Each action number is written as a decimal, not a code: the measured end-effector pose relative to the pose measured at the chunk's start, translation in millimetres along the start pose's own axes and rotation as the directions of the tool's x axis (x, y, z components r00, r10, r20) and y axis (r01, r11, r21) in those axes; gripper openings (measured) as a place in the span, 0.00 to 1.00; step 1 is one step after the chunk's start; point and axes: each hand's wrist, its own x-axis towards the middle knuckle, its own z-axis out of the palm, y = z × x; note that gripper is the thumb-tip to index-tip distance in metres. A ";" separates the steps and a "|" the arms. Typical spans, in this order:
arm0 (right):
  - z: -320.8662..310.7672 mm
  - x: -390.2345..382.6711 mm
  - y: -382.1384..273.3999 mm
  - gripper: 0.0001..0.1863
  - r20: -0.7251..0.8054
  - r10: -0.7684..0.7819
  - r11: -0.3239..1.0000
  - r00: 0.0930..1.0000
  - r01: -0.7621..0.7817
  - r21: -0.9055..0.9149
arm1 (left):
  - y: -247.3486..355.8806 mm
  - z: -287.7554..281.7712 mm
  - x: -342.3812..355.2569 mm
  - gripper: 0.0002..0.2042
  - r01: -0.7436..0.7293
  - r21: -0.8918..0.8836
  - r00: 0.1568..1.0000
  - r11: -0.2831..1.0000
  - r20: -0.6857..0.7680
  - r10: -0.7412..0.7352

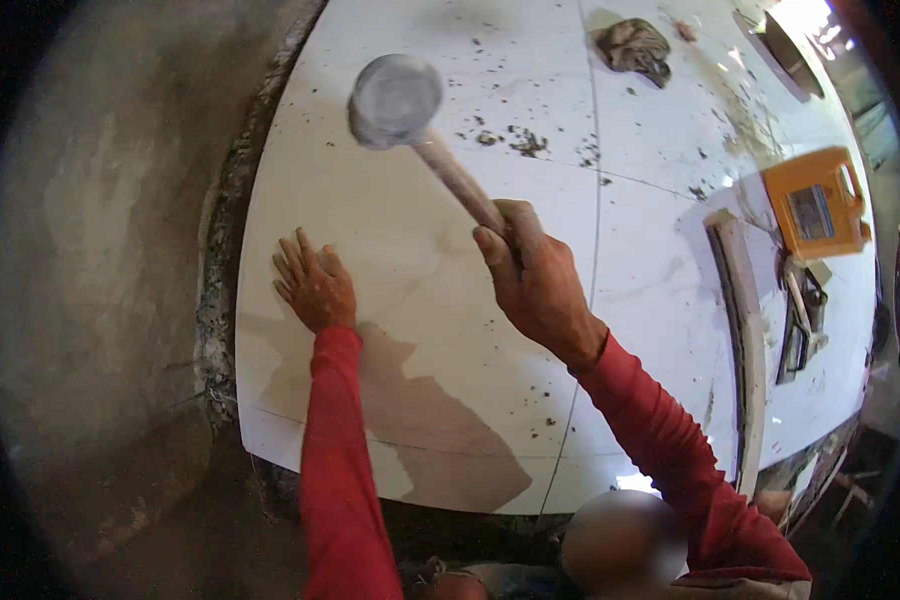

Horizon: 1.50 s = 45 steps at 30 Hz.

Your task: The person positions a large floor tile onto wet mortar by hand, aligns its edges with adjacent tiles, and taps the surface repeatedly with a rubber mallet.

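My right hand (542, 285) grips the wooden handle of a mallet (457, 183), held up over the white floor tiles. The mallet's round grey head (398, 98) points away from me and to the left, slightly blurred. My left hand (315, 282) lies flat with fingers spread on a large white tile (420, 300), close to its left edge. Both arms wear red sleeves. Dark crumbs of mortar (526, 142) are scattered over the tiles beyond the mallet and between my arms.
A rough grey wall (100, 230) runs along the left, with a ragged gap beside the tiles. At right stand a long wooden batten (742, 350), an orange jug (818, 203) and a trowel-like tool (800, 310). A crumpled brown rag (635, 48) lies far off. Someone's blurred head is low at right.
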 end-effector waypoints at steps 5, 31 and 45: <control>6.0 -9.4 18.0 0.15 0.133 0.155 0.964 0.979 -0.120 -0.235 | 59.4 2.7 -37.7 0.30 -0.114 -0.126 0.993 0.985 -0.051 0.108; -45.3 -118.0 21.8 0.19 0.385 0.215 0.976 0.898 -0.206 -0.064 | 61.4 -6.4 -22.7 0.31 -0.081 -0.188 0.994 0.979 0.053 0.092; -58.4 -115.7 31.9 0.10 0.440 0.198 0.928 0.876 -0.023 -0.372 | 38.8 6.5 -23.9 0.32 -0.125 -0.490 0.990 0.863 -0.002 0.143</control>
